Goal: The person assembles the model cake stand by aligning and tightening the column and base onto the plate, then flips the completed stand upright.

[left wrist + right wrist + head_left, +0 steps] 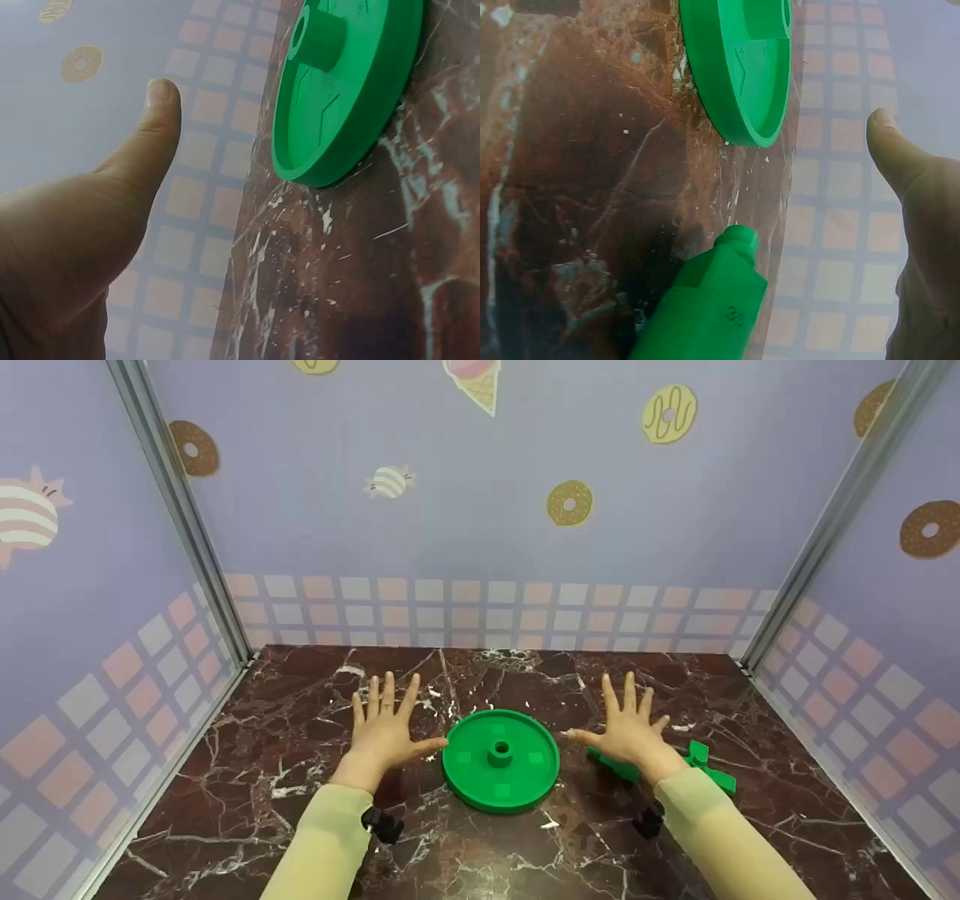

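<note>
A round green dish-like disc [474, 781] with a raised rim and a hollow central hub lies flat on the dark marbled table. To its left, my left hand [384, 739] is held with fingers spread and thumb pointing at the rim. On the other side my right hand [628, 735] is spread the same way, holding nothing. Partly hidden behind the right hand and wrist lies a green piece with flat arms [716, 778]. In the right wrist view, one angular end of a green piece [712, 300] shows a rounded knob and a small marking.
The reddish-brown marbled table [510, 855] carries white flecks and veins. Lilac panels [480, 540] with sweets and tile patterns enclose it at the back and both sides, joined by metal corner posts [180, 510]. Each wrist wears a small black device [384, 825].
</note>
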A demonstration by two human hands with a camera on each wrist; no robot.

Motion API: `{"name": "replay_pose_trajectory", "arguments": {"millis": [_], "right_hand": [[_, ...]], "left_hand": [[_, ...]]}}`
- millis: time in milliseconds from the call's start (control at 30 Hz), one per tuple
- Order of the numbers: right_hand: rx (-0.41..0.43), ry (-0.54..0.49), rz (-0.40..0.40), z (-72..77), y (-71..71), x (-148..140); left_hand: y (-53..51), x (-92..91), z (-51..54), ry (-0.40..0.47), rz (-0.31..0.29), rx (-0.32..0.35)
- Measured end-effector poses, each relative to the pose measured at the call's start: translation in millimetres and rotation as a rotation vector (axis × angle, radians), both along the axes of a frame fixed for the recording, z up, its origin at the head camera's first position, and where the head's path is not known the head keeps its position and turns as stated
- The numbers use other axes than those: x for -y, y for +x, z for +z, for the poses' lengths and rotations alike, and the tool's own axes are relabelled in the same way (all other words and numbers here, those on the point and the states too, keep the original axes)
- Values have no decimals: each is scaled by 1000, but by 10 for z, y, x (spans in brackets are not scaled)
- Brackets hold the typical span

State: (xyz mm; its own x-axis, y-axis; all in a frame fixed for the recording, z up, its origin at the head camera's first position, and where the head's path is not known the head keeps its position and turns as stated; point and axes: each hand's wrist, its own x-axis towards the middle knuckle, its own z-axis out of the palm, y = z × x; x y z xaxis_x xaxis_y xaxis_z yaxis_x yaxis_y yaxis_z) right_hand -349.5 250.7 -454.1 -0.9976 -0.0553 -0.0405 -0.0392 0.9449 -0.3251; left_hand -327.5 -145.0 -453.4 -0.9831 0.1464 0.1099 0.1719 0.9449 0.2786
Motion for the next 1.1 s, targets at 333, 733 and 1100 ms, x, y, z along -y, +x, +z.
{"name": "replay_pose_trajectory", "arguments": {"millis": [333,733,1100], "right_hand": [[-27,-112,20,-172,105,-191],[-144,-436,69,-537,259,-411],[-224,-737,19,-788,346,-511]], "left_hand": [[91,-78,-195,65,-33,18],[210,-223,-510,254,-82,52],[263,-290,-699,346,-125,56]]}}
